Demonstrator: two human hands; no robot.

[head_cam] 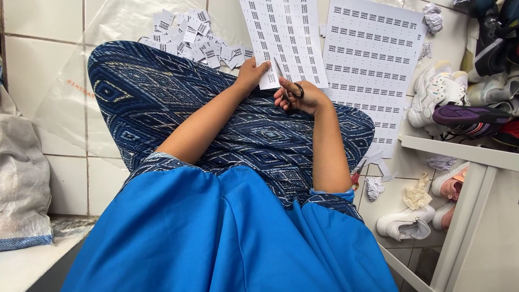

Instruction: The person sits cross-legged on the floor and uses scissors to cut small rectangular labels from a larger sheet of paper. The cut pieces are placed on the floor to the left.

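Beyond the left hand, lay a heap of cut labels. Pinched the label sheet between left thumb and fingers, just beside the right hand. Gripped scissors there, fingers curled through the loops, blades at the sheet's lower edge.

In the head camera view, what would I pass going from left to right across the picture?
Grey sack → pile of cut paper labels → left hand → scissors in the right hand → uncut label sheet → white sneaker → purple shoe.
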